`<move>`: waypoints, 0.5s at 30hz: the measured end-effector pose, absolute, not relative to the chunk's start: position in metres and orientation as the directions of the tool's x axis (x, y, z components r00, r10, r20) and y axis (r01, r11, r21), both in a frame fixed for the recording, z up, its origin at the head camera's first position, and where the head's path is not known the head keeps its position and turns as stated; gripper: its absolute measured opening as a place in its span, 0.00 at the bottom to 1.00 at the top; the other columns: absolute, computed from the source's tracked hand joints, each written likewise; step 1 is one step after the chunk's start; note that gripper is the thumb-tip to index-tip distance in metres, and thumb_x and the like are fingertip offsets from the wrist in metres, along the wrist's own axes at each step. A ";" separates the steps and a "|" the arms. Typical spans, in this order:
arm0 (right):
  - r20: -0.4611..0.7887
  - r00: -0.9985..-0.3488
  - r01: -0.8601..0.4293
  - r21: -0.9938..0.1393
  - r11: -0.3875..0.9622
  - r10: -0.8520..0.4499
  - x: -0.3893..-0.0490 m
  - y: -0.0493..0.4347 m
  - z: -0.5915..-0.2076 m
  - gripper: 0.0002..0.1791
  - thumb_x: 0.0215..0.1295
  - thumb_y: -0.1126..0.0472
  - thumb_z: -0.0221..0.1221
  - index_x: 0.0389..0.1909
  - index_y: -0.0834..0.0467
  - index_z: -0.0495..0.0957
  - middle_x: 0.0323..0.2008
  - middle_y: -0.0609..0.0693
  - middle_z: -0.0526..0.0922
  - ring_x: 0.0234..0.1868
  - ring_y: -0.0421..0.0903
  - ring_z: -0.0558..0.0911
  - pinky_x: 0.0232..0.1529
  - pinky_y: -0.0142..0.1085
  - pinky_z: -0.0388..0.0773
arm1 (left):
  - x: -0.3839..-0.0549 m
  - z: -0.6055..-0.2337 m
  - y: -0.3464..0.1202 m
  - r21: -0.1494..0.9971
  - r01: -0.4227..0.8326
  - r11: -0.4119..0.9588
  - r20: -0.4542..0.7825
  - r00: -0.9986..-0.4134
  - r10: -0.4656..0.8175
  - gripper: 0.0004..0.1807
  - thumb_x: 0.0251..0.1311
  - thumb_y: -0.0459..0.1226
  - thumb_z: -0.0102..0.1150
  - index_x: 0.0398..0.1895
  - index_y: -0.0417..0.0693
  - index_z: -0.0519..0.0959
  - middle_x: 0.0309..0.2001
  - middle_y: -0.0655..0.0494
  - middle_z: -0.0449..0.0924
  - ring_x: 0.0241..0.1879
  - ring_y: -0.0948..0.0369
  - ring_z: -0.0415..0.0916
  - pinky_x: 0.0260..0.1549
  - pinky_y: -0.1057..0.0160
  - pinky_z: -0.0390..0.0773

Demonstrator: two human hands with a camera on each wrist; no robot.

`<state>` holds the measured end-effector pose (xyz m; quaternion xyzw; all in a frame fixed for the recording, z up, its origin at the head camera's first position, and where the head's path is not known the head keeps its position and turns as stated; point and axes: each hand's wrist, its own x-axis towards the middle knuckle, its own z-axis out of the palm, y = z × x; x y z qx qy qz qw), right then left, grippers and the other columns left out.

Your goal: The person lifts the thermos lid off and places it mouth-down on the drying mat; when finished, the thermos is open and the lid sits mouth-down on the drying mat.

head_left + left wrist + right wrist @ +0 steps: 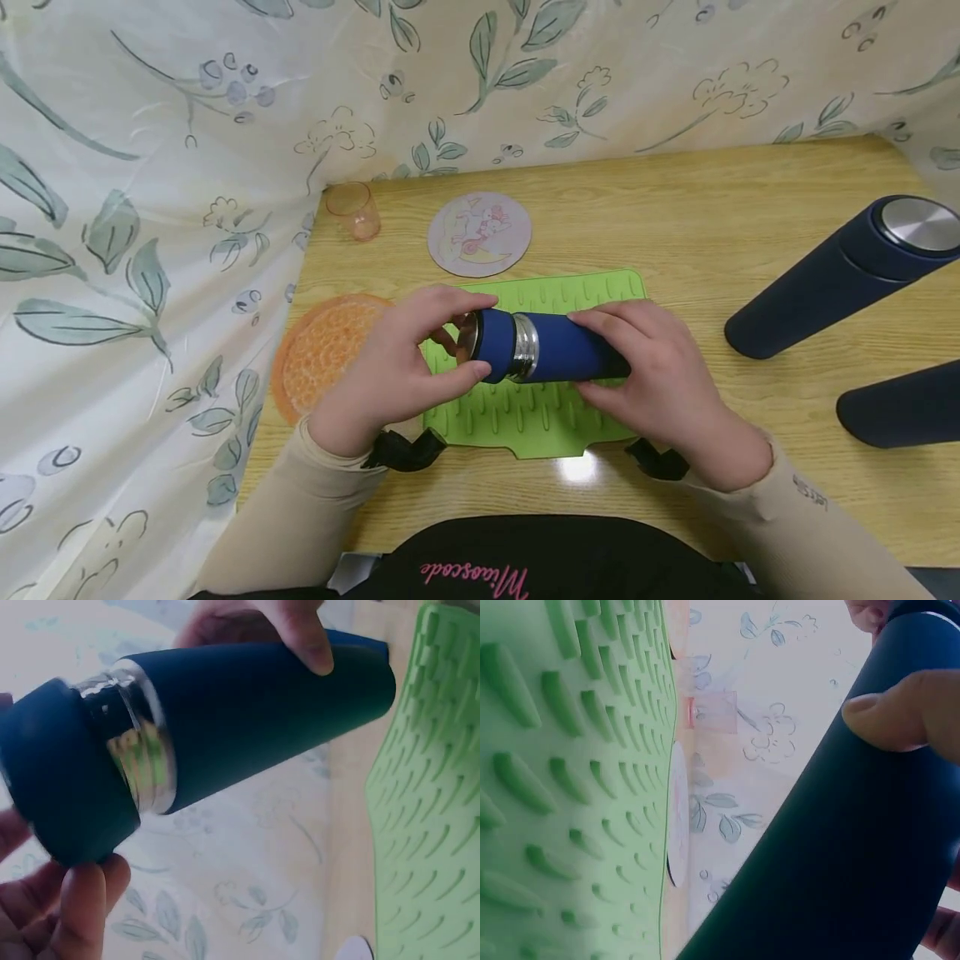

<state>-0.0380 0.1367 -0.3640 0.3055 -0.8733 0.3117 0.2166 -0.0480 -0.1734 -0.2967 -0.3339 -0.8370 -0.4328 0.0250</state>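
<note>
A dark blue vacuum flask (pixel 566 348) lies sideways in the air between my hands, over a green mat. Its blue cap (pixel 496 343) points left, and a band of shiny metal neck (pixel 527 348) shows between cap and body. My left hand (pixel 405 362) pinches the cap, thumb on the near side and fingers round the far side. With thumb and fingers on opposite sides, my right hand (pixel 663 367) grips the flask's lower body. The left wrist view shows the cap (pixel 64 780) lined up at the neck (pixel 139 742); whether it is still threaded on I cannot tell.
The green ridged mat (pixel 525 425) lies beneath the flask. Left of it is an orange round mat (pixel 322 350); behind are a pink clear cup (pixel 356 212) and a round printed coaster (pixel 480 233). Two more dark flasks, one upright (pixel 825 283), another cut off (pixel 903 406), stand right.
</note>
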 end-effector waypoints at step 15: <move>0.481 -0.871 -0.379 -0.788 0.485 0.102 -0.062 0.173 -0.361 0.46 0.44 0.75 0.83 0.69 0.67 0.78 0.62 0.44 0.85 0.59 0.36 0.82 0.60 0.26 0.74 | -0.074 -0.313 -0.185 0.592 0.375 0.713 0.168 -0.923 0.346 0.34 0.63 0.45 0.78 0.73 0.50 0.83 0.65 0.50 0.85 0.56 0.52 0.80 0.48 0.50 0.83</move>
